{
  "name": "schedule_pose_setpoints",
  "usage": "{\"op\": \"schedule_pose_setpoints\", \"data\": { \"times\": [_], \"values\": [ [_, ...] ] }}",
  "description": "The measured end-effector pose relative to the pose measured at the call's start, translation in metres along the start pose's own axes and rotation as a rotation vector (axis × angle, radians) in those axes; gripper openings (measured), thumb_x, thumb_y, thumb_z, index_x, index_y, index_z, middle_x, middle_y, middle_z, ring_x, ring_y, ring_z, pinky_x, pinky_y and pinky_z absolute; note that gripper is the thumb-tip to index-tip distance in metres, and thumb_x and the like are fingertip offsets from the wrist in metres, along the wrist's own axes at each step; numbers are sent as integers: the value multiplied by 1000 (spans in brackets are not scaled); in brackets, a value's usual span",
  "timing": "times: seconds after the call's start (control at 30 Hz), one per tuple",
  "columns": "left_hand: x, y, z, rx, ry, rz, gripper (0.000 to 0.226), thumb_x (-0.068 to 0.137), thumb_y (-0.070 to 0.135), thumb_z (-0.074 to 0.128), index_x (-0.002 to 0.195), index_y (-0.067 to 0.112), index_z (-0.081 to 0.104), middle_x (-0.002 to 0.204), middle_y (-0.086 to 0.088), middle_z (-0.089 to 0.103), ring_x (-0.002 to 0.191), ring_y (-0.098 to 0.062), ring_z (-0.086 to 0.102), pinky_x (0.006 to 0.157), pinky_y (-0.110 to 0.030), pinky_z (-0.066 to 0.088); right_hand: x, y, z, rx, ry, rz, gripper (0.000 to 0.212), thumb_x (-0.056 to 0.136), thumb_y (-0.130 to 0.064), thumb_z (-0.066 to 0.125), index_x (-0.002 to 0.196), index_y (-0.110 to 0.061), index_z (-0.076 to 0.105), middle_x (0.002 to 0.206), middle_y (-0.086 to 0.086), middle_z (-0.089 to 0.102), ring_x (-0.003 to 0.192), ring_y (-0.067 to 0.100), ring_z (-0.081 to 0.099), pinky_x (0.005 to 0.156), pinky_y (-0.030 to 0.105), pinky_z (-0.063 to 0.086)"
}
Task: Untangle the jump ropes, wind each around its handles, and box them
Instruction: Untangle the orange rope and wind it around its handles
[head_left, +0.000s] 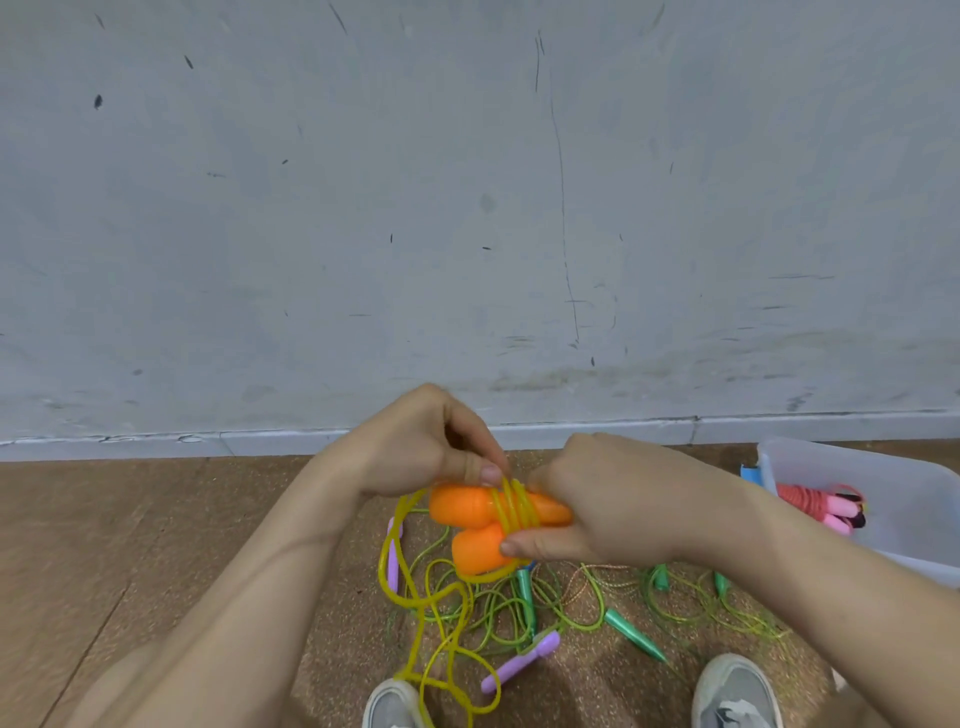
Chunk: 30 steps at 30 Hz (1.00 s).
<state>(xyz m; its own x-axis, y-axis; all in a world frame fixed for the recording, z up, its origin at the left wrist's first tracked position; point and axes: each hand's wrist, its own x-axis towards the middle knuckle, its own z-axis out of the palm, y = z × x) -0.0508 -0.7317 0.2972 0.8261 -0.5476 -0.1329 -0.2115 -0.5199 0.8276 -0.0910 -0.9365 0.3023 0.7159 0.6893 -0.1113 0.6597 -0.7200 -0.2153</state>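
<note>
Floor (156, 519) open left; rope tangle (519, 608), box (914, 540) right.

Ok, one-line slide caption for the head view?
The left hand and right hand wind the yellow rope around the orange handles above tangled green ropes.

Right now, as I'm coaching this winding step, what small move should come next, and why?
Probably another turn: the left hand pinches the yellow rope atop a few wraps round the orange handles, which the right hand grips, and much rope hangs loose below. I'd carry it round the pair once more.
</note>
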Motion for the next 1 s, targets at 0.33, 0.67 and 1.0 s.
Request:
{"op": "schedule_pose_setpoints", "data": {
  "times": [0.33, 0.67, 1.0],
  "values": [
    [10, -15, 28, -834, -49, -103, 39, 63, 21, 67, 97, 2, 64, 97, -25, 64, 83, -29, 60, 79, -39, 50, 0, 16, -17, 988, 38, -5, 45, 88, -46, 58, 63, -9, 64, 48, 2, 56, 38, 13, 43, 41, 21, 33],
    [19, -5, 65, -848, 324, -134, 24, 100, 22, 39, 88, 6, 52, 56, -4, 42, 51, -14, 51, 54, -32, 55, 12, 26, -8, 1371, 227, 208, 49, 83, -51, 50, 73, -5, 61, 53, 8, 56, 33, 12, 41, 37, 15, 28],
    [20, -1, 75, -245, 630, -13, 10, 97, 34, 49, 96, 24, 51, 50, 7, 37, 43, -11, 34, 44, -26, 27, 19, 36, -3, 1375, 370, 428, 45, 93, -45, 52, 82, -3, 64, 64, 13, 63, 38, 14, 43, 38, 15, 27]
  ]
}}
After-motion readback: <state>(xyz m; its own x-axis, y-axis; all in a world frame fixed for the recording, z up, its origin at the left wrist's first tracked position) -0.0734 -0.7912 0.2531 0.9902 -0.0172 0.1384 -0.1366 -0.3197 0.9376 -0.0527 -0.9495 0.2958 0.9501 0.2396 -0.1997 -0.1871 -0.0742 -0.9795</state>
